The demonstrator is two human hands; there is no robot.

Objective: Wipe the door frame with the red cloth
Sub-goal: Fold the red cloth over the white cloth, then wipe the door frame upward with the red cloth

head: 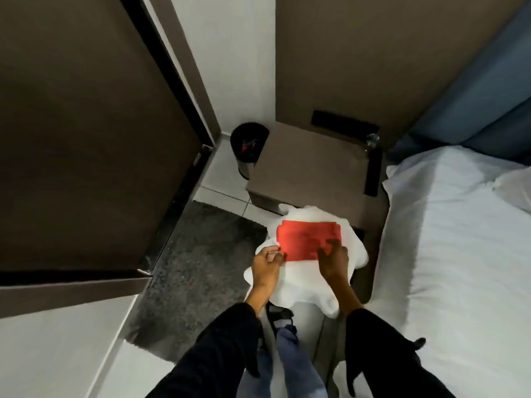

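Red cloth (309, 239) lies folded flat on a white towel (298, 282), btwn both hands. Left hand (265, 268) pinches its near-left corner, approx; fingers blurred. Right hand (333, 259) rests fingers spread on its near-right edge; door frame (172, 81) stands well apart, upper left.

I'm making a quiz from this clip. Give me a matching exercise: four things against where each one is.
Things:
1. red cloth
2. waste bin
3. bed
4. door

Places:
A. far right
B. on the white cloth, under both hands
C. far left
D. on the floor, left of the nightstand

Pairs: 1-B, 2-D, 3-A, 4-C
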